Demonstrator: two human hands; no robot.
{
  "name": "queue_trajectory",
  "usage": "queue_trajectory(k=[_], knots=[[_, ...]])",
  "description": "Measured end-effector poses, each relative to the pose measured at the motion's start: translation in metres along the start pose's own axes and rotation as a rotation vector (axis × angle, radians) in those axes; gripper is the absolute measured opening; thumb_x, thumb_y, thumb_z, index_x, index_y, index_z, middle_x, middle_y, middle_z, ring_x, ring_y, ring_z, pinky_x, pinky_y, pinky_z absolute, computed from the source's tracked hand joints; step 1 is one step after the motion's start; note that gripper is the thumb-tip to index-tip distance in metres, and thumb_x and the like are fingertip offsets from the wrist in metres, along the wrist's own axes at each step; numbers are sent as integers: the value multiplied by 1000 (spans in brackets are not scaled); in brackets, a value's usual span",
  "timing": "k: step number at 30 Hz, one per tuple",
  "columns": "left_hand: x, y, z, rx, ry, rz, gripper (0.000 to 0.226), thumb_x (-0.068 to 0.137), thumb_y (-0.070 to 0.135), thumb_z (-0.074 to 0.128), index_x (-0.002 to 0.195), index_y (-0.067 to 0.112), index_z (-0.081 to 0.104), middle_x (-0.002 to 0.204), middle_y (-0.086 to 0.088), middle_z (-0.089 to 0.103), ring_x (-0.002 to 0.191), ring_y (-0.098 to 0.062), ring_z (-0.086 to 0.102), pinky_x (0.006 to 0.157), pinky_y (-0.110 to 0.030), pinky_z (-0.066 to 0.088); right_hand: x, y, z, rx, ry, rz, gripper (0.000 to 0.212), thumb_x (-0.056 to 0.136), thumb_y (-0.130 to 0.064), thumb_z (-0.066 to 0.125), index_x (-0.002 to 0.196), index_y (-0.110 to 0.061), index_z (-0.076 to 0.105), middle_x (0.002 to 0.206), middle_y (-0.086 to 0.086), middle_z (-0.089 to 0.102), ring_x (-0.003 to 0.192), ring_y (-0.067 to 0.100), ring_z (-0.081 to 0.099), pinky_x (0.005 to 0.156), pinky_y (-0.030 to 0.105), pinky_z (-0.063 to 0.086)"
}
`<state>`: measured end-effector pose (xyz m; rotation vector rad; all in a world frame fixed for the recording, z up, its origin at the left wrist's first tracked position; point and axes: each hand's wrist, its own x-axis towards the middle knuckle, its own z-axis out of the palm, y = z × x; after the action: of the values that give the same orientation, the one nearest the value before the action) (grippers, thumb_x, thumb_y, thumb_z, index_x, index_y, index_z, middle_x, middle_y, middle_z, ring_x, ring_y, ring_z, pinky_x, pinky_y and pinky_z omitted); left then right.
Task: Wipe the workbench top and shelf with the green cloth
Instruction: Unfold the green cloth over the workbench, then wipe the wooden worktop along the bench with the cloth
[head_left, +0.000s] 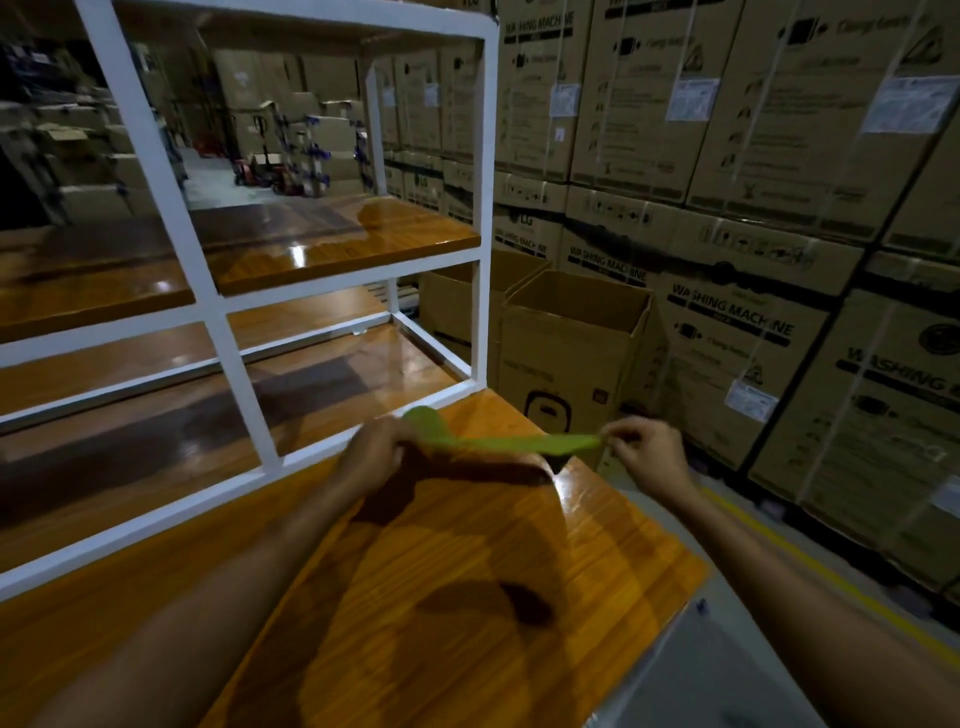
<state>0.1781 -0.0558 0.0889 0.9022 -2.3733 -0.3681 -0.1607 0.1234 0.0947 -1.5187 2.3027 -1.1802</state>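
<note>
Left hand: pinches one end of green cloth.
Right hand: pinches other end; cloth taut above workbench top.
Risk: light pinch may slip, dropping cloth off the edge.

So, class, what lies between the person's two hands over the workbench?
In the head view, the green cloth spans the gap, gripped by the left hand at one end and pinched by the right hand at the other.

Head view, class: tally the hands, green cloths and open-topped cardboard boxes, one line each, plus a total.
Hands: 2, left hand and right hand
Green cloth: 1
Open cardboard boxes: 2, near box and far box
Total: 5
</note>
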Motion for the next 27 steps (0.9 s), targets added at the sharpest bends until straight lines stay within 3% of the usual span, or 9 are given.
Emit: queue_trajectory(k=[4, 7, 10, 13, 16, 19, 22, 24, 27], knots=[[-90, -35, 64, 37, -299, 24, 36, 71, 1, 55, 91, 22, 77, 100, -4, 75, 94, -20, 66, 78, -24, 46, -65, 57, 33, -281, -404, -82, 34, 85, -6, 61, 69, -34, 70, 76, -8, 74, 67, 9, 64, 67, 32, 55], [-112, -56, 87, 3, -404, 52, 35, 72, 9, 44, 89, 21, 72, 94, -4, 73, 89, -22, 66, 75, -30, 51, -87, 68, 45, -425, -663, -35, 20, 77, -11, 61, 70, -20, 76, 72, -7, 74, 68, 11, 67, 68, 35, 56], [-95, -42, 73, 95, -484, -10, 35, 75, 30, 44, 87, 18, 75, 88, 0, 75, 73, -19, 67, 60, -33, 49, -83, 61, 48, -507, -702, 13, 21, 71, -27, 58, 71, -13, 74, 74, 4, 74, 66, 18, 66, 56, 38, 49], [-78, -22, 66, 117, -471, -35, 41, 82, 43, 42, 85, 17, 73, 78, -2, 73, 62, -18, 62, 55, -37, 49, -74, 42, 54, -558, -628, 16, 30, 87, -34, 59, 65, -15, 68, 66, 4, 68, 56, 13, 57, 49, 30, 37], [-67, -3, 78, 147, -381, -43, 41, 95, 42, 51, 122, 15, 66, 124, -7, 65, 113, -21, 59, 94, -35, 46, -72, 26, 77, -546, -445, -51, 28, 95, -35, 56, 102, -13, 74, 101, 10, 72, 93, 24, 67, 72, 34, 53], [-68, 13, 102, 157, -462, -98, 64, 100, 48, 45, 154, 18, 29, 161, -8, 23, 148, -27, 19, 118, -42, 20, -80, 15, 106, -511, -499, -67, 50, 100, -45, 54, 142, -17, 55, 151, 12, 49, 140, 32, 45, 113, 42, 40], [-85, 12, 129, 274, -602, -182, 79, 93, 69, 11, 158, 25, -3, 163, -10, -13, 151, -29, -12, 120, -51, 0, -99, 15, 129, -561, -610, -74, 78, 100, -68, 17, 162, -20, 23, 170, 15, 11, 157, 32, 12, 127, 49, 14], [-103, 9, 140, 319, -607, -177, 97, 77, 77, -15, 157, 24, -5, 162, -11, -18, 150, -30, -15, 119, -52, -5, -116, 21, 137, -566, -637, -87, 109, 77, -80, -19, 164, -22, 14, 171, 15, 2, 159, 31, 2, 126, 52, 6], [-116, 11, 141, 331, -594, -153, 106, 70, 80, -20, 158, 25, -1, 163, -9, -15, 151, -32, -12, 118, -55, -3, -133, 26, 131, -591, -646, -93, 125, 62, -83, -31, 164, -25, 14, 172, 11, 0, 159, 29, 2, 126, 52, 7]])
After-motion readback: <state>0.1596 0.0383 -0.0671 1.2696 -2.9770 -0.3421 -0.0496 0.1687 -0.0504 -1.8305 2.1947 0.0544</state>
